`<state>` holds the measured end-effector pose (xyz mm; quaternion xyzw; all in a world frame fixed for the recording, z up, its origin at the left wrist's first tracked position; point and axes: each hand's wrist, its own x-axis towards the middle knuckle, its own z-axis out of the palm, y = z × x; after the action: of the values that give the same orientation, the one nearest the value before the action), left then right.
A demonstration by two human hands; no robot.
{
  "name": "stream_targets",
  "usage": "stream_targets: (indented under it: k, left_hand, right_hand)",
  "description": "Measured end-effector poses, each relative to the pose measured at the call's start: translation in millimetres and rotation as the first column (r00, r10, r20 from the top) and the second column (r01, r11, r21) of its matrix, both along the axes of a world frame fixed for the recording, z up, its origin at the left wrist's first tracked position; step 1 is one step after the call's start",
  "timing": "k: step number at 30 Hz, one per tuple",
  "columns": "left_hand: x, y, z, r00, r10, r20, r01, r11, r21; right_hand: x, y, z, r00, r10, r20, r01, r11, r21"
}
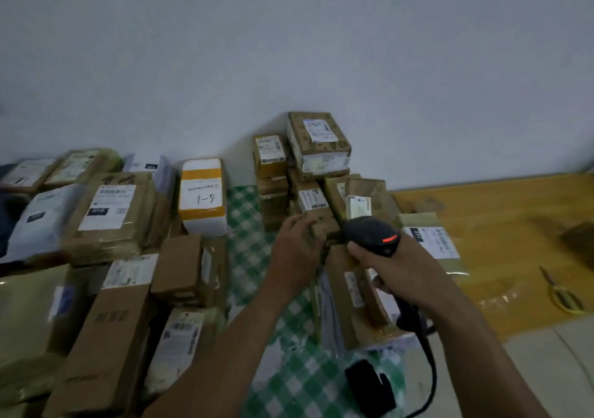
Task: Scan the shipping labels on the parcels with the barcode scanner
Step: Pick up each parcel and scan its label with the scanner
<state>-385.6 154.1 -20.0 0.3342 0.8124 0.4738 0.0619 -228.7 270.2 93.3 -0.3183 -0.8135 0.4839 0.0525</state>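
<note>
Left hand (297,244) fingers clasp a small brown cardboard parcel (323,223), steadying it; beside them, right hand (395,266) fingers clamp the black plastic barcode scanner (369,232).

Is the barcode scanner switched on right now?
On, it seems: a red strip glows on the head of the barcode scanner, which the right hand grips, beside the small parcel the left hand holds.

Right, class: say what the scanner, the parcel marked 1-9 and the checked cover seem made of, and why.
Scanner: probably hard black plastic, matt with soft sheen on its rounded head. Parcel marked 1-9: white, blocky, likely foam, banded with yellow tape. Checked cover: green-and-white, cloth or plastic sheet; cannot tell.
</note>
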Motion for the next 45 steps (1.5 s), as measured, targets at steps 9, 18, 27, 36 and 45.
stream_targets:
  k: [9,18,27,36,45]
  left_hand:
    - [68,132,33,0.970,-0.230,0.082,0.232,0.972,-0.027]
    - [89,322,77,0.951,-0.299,0.079,0.309,0.913,-0.268]
    - [97,516,3,0.930,-0.343,0.133,0.328,0.613,-0.718]
    - [83,574,-147,0.963,-0.201,0.180,0.255,0.453,-0.854]
    - [82,576,-189,0.956,0.106,0.275,0.133,0.678,-0.723]
  right_hand:
    - [71,94,10,0.982,-0.183,-0.043,0.183,0.983,-0.010]
    - [130,256,-22,0.952,-0.300,-0.057,0.296,0.953,-0.059]
    - [141,409,-110,0.907,-0.421,-0.015,0.406,0.883,-0.234]
    - [143,476,-204,0.908,-0.419,0.027,0.402,0.848,-0.345]
    - [143,488,-233,0.909,-0.414,0.059,0.409,0.851,-0.330]
